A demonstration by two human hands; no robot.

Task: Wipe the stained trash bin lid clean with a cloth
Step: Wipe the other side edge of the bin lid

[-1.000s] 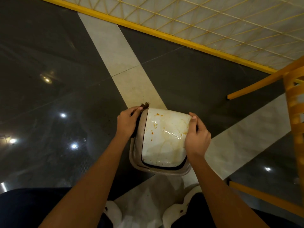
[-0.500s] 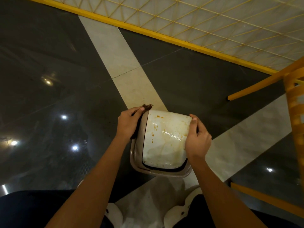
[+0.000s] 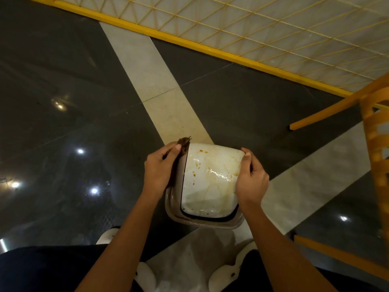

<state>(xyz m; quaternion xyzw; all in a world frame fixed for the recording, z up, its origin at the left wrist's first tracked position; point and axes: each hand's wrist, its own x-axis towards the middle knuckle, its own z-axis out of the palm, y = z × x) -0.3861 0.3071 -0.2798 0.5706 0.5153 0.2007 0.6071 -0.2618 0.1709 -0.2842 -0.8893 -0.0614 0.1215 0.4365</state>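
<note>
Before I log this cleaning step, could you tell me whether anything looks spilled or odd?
The white trash bin lid is soiled: orange-brown drips and a wet smear across its top. The left hand holds a brown cloth at its left edge. Nothing looks broken.

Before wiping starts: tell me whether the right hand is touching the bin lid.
Touching. Head view: the right hand grips the lid at its right edge.

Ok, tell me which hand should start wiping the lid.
Left, probably. The left hand grips the brown cloth at the left edge of the stained lid; the right hand only holds its right edge.
</note>
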